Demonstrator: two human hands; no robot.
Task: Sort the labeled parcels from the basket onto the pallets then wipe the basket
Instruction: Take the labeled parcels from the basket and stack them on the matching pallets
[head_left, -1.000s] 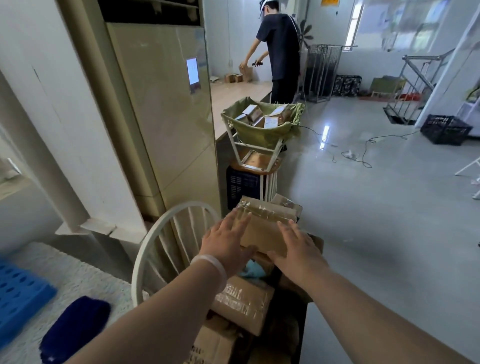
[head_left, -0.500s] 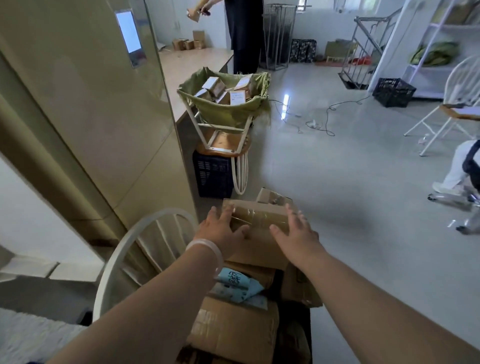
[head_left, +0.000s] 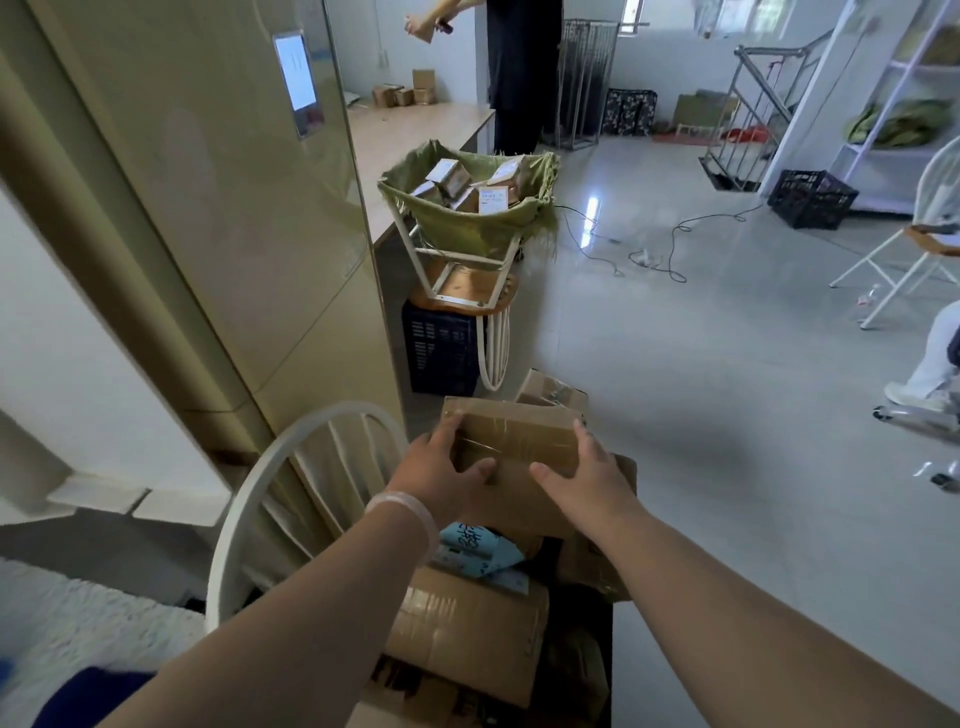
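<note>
The flat brown taped cardboard parcel (head_left: 511, 452) sits atop a heap of brown cardboard boxes (head_left: 467, 629), its side edges gripped by the left hand (head_left: 441, 467) and right hand (head_left: 582, 475) (fingers (head_left: 450, 423) curled over). Lift it level and straight up, clear of the pale-blue packet (head_left: 480, 545) beneath.

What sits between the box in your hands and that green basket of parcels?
In the head view: a smaller cardboard box just beyond the held box, then a black crate and a round wooden stool below the green basket.
</note>
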